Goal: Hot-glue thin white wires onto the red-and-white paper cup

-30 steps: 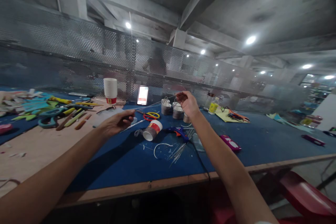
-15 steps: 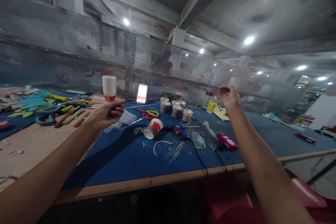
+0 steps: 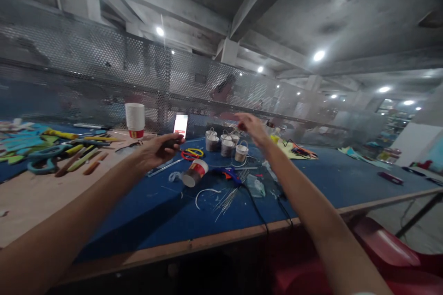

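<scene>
My left hand (image 3: pixel 161 150) has its fingers curled, thumb and index at the lower edge of a lit phone (image 3: pixel 180 124). My right hand (image 3: pixel 254 128) is raised over the back of the table with its index finger stretched out, holding nothing. Below and between my hands stand several small twine-wrapped cups with handles (image 3: pixel 227 146). In front, a partly wrapped red and white paper cup (image 3: pixel 195 174) lies on its side, near red and yellow scissors (image 3: pixel 191 153). A blue glue gun (image 3: pixel 231 175) lies to its right.
A stack of paper cups (image 3: pixel 134 117) stands at left, beside pliers (image 3: pixel 43 159), clay-coloured sticks (image 3: pixel 78 159) and felt pieces (image 3: pixel 26 136). Thin metal rods (image 3: pixel 226 200), a plastic bag (image 3: pixel 256 186) and the glue gun's cord (image 3: pixel 258 207) lie near the front. A perforated metal screen (image 3: pixel 152 64) runs behind.
My left hand has moved right to the phone, which now leans slightly. My right hand has swung left, away from the yellow bottle. The view has shifted a little to the right.
</scene>
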Tool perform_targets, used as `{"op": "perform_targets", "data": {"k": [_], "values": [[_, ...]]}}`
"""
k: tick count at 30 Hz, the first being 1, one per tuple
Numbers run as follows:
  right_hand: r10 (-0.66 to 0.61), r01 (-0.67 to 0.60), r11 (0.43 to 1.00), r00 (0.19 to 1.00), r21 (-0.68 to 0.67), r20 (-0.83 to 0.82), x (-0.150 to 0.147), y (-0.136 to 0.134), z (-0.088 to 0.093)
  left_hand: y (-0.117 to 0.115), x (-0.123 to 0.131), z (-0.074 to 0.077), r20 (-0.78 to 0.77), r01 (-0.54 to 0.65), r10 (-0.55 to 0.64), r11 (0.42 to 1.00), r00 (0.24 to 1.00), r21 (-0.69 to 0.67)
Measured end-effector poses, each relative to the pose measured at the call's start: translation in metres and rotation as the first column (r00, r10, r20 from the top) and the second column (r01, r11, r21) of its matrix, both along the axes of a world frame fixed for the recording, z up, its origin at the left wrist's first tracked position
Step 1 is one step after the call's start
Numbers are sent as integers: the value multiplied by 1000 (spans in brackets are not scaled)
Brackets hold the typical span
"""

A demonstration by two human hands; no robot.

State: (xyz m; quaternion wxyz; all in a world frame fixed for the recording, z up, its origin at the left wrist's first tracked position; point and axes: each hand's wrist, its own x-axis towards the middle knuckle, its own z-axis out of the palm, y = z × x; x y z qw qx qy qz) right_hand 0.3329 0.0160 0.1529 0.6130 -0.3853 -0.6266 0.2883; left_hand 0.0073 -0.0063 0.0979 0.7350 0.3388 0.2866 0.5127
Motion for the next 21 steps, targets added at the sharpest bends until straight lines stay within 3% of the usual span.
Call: {"op": "perform_targets", "data": {"k": [4, 5, 7, 10, 13, 17, 21], "values": [[284, -277, 958, 876, -76, 390, -80, -6, -13, -15, 27, 26, 14, 46, -46, 998, 999, 43], [345, -317, 938, 812, -140, 471, -91, -8, -15, -18, 31, 29, 19, 39, -40, 998, 999, 54], [417, -356, 909, 768, -217, 487, -101, -11, -19, -24, 33, 32, 8, 9, -9, 999, 1000, 49], [476, -408, 878, 797, -250, 372, -97, -13, -20, -26, 28, 26, 22, -23, 23, 1000, 999, -1], [448, -407, 883, 880, -234, 160, -84, -11, -15, -23, 20, 12, 77, 23, -19, 998, 997, -52], [291, -310, 926, 949, -213, -118, -58, -6, 5, -20, 13, -6, 119, -7, 22, 992, 993, -123], [102, -162, 974, 937, -157, -334, -24, 2, 28, -16, 3, -19, 183, 9, 14, 992, 983, -125]]}}
